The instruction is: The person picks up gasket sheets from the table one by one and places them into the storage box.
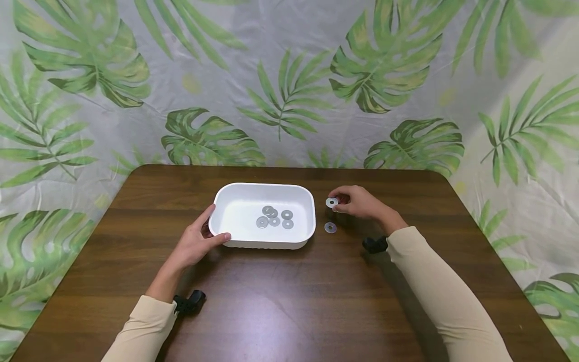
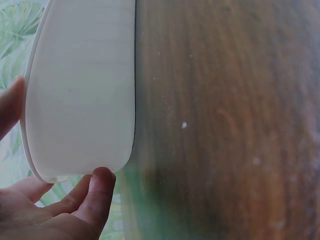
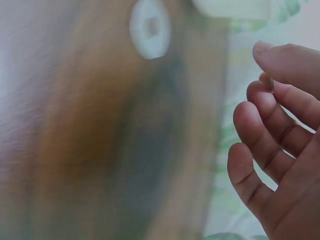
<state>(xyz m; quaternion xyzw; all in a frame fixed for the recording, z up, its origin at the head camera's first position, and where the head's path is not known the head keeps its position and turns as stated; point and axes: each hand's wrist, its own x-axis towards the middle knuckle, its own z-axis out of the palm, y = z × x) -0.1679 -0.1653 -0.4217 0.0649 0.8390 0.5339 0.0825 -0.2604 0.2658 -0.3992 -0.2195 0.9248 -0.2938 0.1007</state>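
Wooden table (image 1: 289, 311): a white tray (image 1: 235, 201) of washers is gripped at its left end by the left hand (image 1: 196, 244). One washer (image 1: 331, 202) is pinched by the right hand (image 1: 359, 203) beside the tray.

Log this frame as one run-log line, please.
left hand holds white tray rim | right hand pinches washer | loose washer on table | five washers in tray

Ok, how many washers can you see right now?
7. Five lie in the white tray, two overlapping, so more may be hidden. One washer is pinched by the right hand; another washer lies on the table.
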